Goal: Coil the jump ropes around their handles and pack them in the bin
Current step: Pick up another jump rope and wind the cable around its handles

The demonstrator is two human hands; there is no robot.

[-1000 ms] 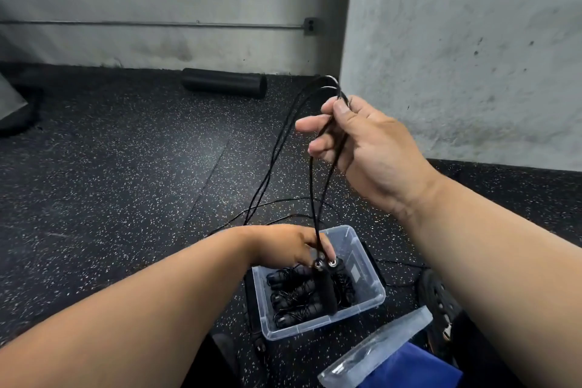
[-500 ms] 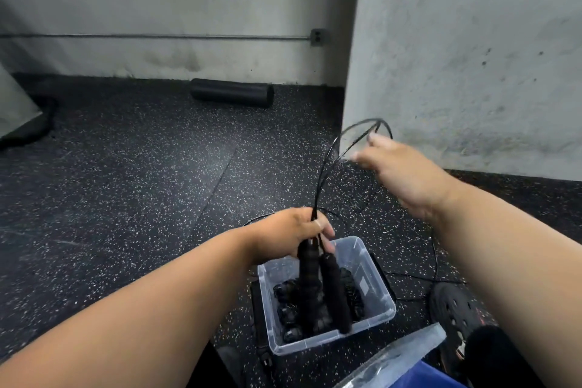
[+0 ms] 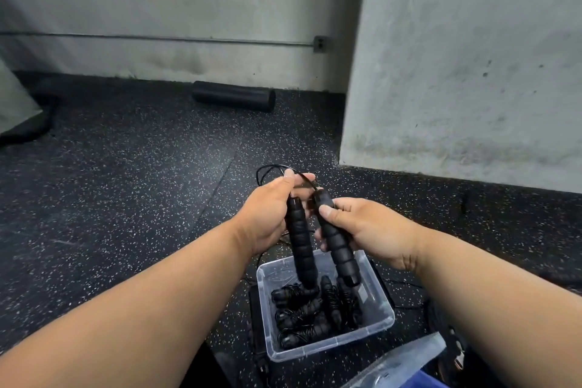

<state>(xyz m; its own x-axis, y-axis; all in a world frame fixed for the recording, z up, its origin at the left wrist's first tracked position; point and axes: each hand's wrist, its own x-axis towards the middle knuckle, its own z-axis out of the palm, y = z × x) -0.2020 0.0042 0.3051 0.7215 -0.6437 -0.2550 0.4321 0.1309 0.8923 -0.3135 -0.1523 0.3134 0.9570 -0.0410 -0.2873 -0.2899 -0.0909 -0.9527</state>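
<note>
Fingers of my left hand point(image 3: 267, 217) curl round one ribbed black foam handle point(image 3: 300, 242) at frame centre; my right hand point(image 3: 374, 230) grips the other handle point(image 3: 338, 246) beside it. Thin glossy rope point(image 3: 277, 172) loops above. Below, the clear plastic bin point(image 3: 382, 323) holds coiled ropes point(image 3: 311, 315).

A gym: speckled black rubber floor point(image 3: 126, 183), a foam roller point(image 3: 233, 95) along the bare concrete wall point(image 3: 176, 3).
</note>
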